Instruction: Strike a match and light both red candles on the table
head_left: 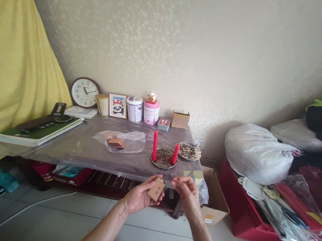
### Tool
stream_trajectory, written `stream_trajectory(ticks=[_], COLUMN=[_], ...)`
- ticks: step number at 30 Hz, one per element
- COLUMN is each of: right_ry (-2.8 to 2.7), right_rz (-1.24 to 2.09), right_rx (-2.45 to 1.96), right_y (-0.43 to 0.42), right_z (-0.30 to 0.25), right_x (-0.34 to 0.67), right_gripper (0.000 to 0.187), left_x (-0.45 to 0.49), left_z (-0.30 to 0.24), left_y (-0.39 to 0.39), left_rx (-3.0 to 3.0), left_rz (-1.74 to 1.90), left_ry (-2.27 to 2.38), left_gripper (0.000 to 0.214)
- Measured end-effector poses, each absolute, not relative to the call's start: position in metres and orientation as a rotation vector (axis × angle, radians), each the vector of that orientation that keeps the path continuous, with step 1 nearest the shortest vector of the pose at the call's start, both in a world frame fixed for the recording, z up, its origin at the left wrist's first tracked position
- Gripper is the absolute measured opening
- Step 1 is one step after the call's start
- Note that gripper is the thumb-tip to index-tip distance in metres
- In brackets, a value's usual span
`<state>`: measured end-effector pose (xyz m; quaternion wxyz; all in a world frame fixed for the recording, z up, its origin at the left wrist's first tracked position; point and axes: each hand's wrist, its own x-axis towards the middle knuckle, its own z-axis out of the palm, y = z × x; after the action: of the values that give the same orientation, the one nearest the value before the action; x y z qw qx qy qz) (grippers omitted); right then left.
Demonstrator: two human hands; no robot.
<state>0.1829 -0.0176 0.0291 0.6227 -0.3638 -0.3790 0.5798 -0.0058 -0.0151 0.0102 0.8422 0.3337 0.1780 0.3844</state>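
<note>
gripping a matchbox (pixel 153 194) with tiny red characters (pixel 159 188): left fingers (pixel 148 184); pinched together: right fingers (pixel 183 184)

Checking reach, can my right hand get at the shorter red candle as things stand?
Probably yes: nothing visible blocks the way from your right hand to the shorter red candle, though that hand's fingers look pinched together, perhaps on something small.

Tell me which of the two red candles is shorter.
The right red candle, closer to the pile of matchsticks. Its top stands clearly lower than that of the left red candle on the same round plate.
</note>
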Motion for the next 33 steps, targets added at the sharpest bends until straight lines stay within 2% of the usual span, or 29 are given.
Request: stream_trajectory(ticks=[5,11,20,33], right_ry=[-1.264,-1.732,-1.948,-1.830], right_rz=[1.069,0.633,0.514,0.495], right_rx=[-0.878,-1.028,-1.066,-1.096], right_y=[-0.023,-0.033,-0.029,-0.030], right_z=[0.025,0.026,0.017,0.022], right_x=[0.174,0.168,0.162,0.164], right_gripper=[0.019,0.036,0.065,0.052], left_x=[-0.005,-0.004,0.002,-0.002], left_z=[0.013,0.019,0.017,0.020], left_y=[-0.015,-0.017,-0.017,-0.017], left_rx=[0.688,0.641,0.673,0.648], left_rz=[0.875,0.948,0.988,0.972], left_ry=[0.348,0.313,0.355,0.361], left_gripper=[0.040,0.035,0.038,0.043])
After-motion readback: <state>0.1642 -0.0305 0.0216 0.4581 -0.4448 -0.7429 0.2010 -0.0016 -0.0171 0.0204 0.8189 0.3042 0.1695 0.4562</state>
